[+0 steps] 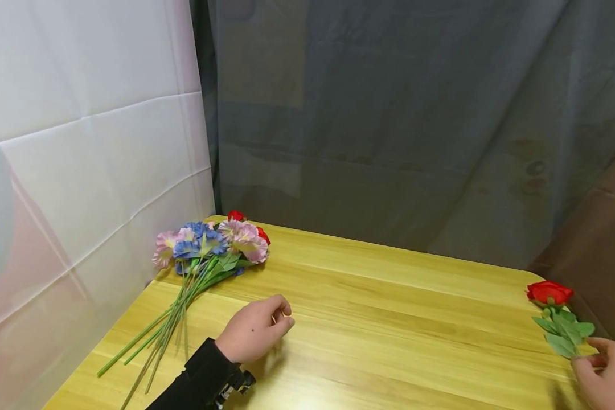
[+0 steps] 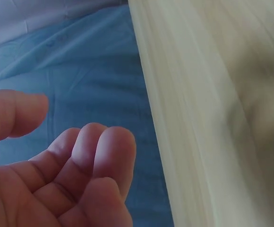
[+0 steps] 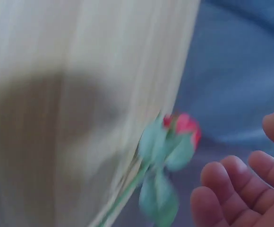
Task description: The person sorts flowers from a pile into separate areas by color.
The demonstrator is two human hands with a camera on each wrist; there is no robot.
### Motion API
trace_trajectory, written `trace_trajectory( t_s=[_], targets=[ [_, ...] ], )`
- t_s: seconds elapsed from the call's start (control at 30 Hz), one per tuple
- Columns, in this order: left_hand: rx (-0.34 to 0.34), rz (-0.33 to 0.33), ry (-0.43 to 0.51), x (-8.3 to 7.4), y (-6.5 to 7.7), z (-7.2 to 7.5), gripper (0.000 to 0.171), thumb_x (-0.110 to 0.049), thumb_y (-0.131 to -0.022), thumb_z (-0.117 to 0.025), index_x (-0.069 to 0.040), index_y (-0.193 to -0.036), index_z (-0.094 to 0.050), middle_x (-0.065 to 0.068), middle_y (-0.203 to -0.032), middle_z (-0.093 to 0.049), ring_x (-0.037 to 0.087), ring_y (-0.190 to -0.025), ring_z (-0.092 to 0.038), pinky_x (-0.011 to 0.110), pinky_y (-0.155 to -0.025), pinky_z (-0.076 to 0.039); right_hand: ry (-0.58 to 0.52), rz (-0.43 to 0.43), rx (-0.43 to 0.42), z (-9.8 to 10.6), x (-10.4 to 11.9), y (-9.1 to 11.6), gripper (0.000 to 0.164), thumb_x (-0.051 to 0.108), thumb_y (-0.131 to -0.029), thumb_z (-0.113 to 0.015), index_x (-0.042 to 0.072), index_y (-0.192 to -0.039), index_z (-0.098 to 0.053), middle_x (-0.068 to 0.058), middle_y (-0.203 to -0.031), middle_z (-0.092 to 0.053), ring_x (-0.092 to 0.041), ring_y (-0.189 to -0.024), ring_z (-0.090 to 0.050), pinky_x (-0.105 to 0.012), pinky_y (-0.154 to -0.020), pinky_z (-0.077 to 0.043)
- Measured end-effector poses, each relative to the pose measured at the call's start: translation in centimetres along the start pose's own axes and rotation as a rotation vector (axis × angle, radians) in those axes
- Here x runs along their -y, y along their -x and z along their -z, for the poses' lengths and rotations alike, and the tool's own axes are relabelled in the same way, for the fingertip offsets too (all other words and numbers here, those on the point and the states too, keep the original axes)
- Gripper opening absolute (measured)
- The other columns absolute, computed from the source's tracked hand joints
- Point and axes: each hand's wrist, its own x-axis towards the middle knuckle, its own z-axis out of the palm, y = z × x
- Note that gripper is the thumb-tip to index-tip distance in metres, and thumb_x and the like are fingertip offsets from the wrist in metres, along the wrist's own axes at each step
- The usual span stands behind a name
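Note:
A red artificial rose (image 1: 550, 292) with green leaves (image 3: 158, 196) is at the table's right edge, its bloom reaching past the edge in the right wrist view. Beside its stem is my right hand (image 1: 607, 370); the right wrist view shows its fingers (image 3: 222, 184) loosely bent, apart from the flower and holding nothing. My left hand (image 1: 256, 330) hovers over the table with loosely curled fingers (image 2: 113, 156) and nothing in them. Nearest to it, on the left, lies a bunch of artificial flowers (image 1: 243, 239) in pink, blue and red, with long green stems (image 1: 171, 316) pointing toward me.
The yellow wood-grain table (image 1: 389, 319) spreads between the two hands. A white cloth (image 1: 92, 142) hangs along its left side, a dark grey curtain (image 1: 389, 125) behind it, and a brown cloth (image 1: 599, 245) at the right.

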Motion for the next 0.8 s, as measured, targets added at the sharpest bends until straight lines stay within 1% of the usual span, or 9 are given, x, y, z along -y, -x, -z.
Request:
trace_trajectory(
  t_s=[0.07, 0.13, 0.17, 0.23, 0.4, 0.5, 0.6, 0.7, 0.8],
  targets=[
    [-0.024, 0.006, -0.041, 0.2, 0.0, 0.3, 0.013, -0.033, -0.101, -0.063, -0.020, -0.101, -0.063, -0.011, -0.074, -0.057, 0.008, -0.058, -0.049, 0.030, -0.059, -0.042, 0.069, 0.065, 0.117, -0.1, 1.8, 0.1, 0.054, 0.011, -0.095, -0.050, -0.023, -0.133, -0.035, -0.025, -0.088, -0.059, -0.020, -0.063, -0.057, -0.034, -0.053, -0.045],
    [-0.055, 0.011, -0.080, 0.4, -0.1, 0.7, 0.012, -0.031, -0.101, -0.063, -0.019, -0.101, -0.063, -0.012, -0.074, -0.056, 0.007, -0.058, -0.048, 0.030, -0.059, -0.041, 0.116, 0.136, 0.215, -0.4, 3.7, 0.2, 0.056, 0.020, -0.100, -0.050, -0.022, -0.134, -0.035, -0.023, -0.090, -0.061, -0.030, -0.073, -0.062, -0.041, -0.057, -0.048],
    [-0.073, 0.016, -0.096, 0.5, -0.1, 0.8, 0.012, -0.030, -0.101, -0.064, -0.019, -0.101, -0.063, -0.012, -0.073, -0.055, 0.007, -0.058, -0.048, 0.030, -0.059, -0.041, 0.121, 0.166, 0.258, -0.7, 4.7, 0.4, 0.057, 0.024, -0.102, -0.049, -0.020, -0.136, -0.035, -0.022, -0.094, -0.062, -0.033, -0.078, -0.063, -0.043, -0.060, -0.049],
    [-0.114, 0.029, -0.132, 0.7, -0.1, 1.2, 0.010, -0.028, -0.100, -0.065, -0.018, -0.101, -0.063, -0.012, -0.072, -0.054, 0.007, -0.057, -0.047, 0.030, -0.058, -0.041, 0.107, 0.240, 0.301, -1.7, 6.7, 1.0, 0.058, 0.031, -0.104, -0.049, -0.016, -0.137, -0.037, -0.020, -0.100, -0.063, -0.032, -0.084, -0.064, -0.045, -0.064, -0.049],
    [-0.189, 0.043, -0.182, 1.5, -0.2, 1.7, 0.007, -0.023, -0.097, -0.069, -0.018, -0.099, -0.064, -0.012, -0.072, -0.054, 0.006, -0.057, -0.047, 0.029, -0.057, -0.041, 0.041, 0.366, 0.368, -4.6, 11.6, 2.8, 0.057, 0.038, -0.106, -0.050, -0.005, -0.141, -0.043, -0.008, -0.105, -0.066, -0.023, -0.088, -0.064, -0.041, -0.069, -0.048],
    [-0.224, 0.038, -0.214, 1.9, -0.3, 1.9, 0.008, -0.021, -0.096, -0.070, -0.016, -0.099, -0.064, -0.013, -0.074, -0.054, 0.005, -0.059, -0.047, 0.028, -0.058, -0.041, 0.007, 0.412, 0.390, -6.3, 14.6, 4.2, 0.053, 0.037, -0.105, -0.052, -0.001, -0.141, -0.046, -0.004, -0.104, -0.065, -0.020, -0.090, -0.063, -0.040, -0.071, -0.049],
    [-0.269, 0.056, -0.251, 2.6, -0.2, 2.3, 0.009, -0.019, -0.094, -0.073, -0.016, -0.098, -0.065, -0.013, -0.075, -0.054, 0.006, -0.061, -0.048, 0.029, -0.059, -0.042, -0.037, 0.465, 0.404, -8.0, 17.4, 5.6, 0.047, 0.032, -0.104, -0.056, 0.003, -0.140, -0.049, -0.001, -0.102, -0.064, -0.017, -0.090, -0.061, -0.038, -0.072, -0.048],
    [-0.306, 0.096, -0.280, 3.4, 0.1, 3.1, 0.011, -0.018, -0.093, -0.074, -0.016, -0.098, -0.065, -0.012, -0.076, -0.054, 0.007, -0.061, -0.047, 0.031, -0.059, -0.042, -0.073, 0.504, 0.435, -9.5, 19.8, 6.7, 0.044, 0.030, -0.103, -0.059, 0.006, -0.139, -0.051, 0.002, -0.099, -0.063, -0.014, -0.088, -0.059, -0.036, -0.071, -0.047],
    [-0.328, 0.140, -0.298, 4.4, 0.5, 4.2, 0.011, -0.019, -0.094, -0.073, -0.015, -0.101, -0.065, -0.011, -0.077, -0.054, 0.009, -0.061, -0.047, 0.032, -0.058, -0.042, -0.094, 0.521, 0.467, -10.5, 21.6, 7.4, 0.041, 0.028, -0.102, -0.060, 0.008, -0.137, -0.053, 0.004, -0.097, -0.062, -0.012, -0.086, -0.058, -0.035, -0.071, -0.046]
  ],
)
